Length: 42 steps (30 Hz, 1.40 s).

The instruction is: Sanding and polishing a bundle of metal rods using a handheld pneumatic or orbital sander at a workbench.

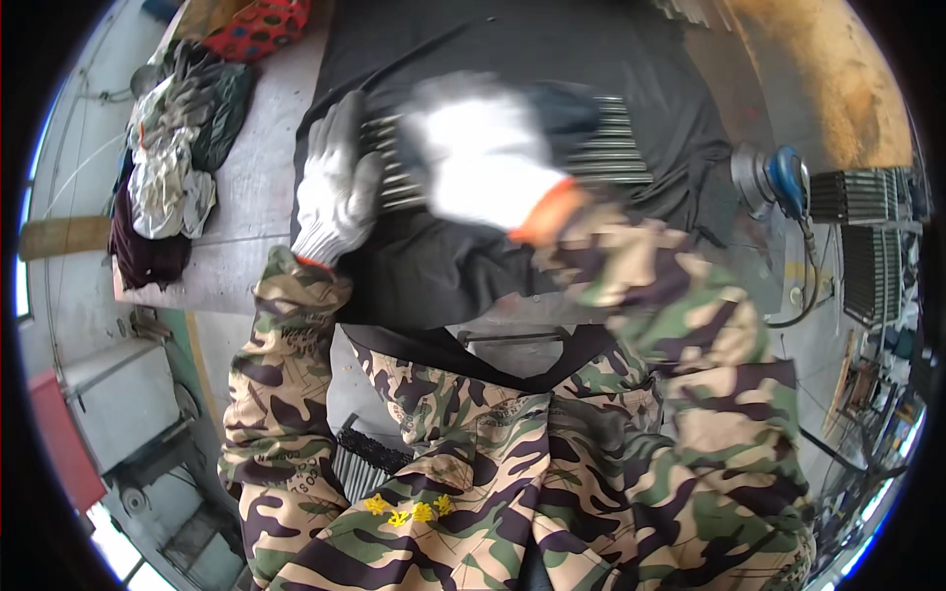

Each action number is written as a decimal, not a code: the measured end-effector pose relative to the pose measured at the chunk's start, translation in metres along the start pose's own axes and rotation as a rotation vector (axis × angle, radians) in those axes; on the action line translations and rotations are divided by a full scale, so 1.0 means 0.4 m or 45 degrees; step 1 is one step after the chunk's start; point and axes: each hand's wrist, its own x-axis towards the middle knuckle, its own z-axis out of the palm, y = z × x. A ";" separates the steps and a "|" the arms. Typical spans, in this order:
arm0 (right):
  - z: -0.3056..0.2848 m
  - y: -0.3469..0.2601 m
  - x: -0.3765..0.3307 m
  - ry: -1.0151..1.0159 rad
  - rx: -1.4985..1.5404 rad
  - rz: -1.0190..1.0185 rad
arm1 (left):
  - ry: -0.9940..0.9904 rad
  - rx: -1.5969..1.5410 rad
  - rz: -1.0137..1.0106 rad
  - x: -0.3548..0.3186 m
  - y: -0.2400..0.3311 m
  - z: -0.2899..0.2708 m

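Observation:
A row of shiny metal rods (621, 143) lies side by side on a black cloth (424, 271) spread over the table. My left hand (338, 182), in a white and grey knit glove, rests at the rods' left ends, fingers stretched out and thumb apart. Over the middle of the row is my right hand (483, 148), in a white glove with an orange cuff, smeared by motion. It has a bunched dark blue cloth (572, 116) under it, which shows on both sides of the hand. The right fingers are blurred, and the rods' middle part is hidden.
A heap of rags and gloves (172, 158) sits on the table's left side, with a red dotted cloth (261, 28) behind it. At the right lies a blue handheld sander (786, 182) with a hose. Beyond it are stacked bundles of metal rods (872, 271).

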 end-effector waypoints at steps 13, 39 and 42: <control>-0.155 0.351 -0.186 0.090 -0.031 0.018 | -0.083 0.267 -0.017 0.058 0.077 0.065; -0.236 0.399 -0.243 -0.317 0.056 0.017 | -0.460 0.150 -0.110 0.072 0.101 -0.049; -0.235 0.439 -0.229 -0.279 -0.003 -0.053 | -0.664 0.280 -0.273 0.160 0.155 -0.061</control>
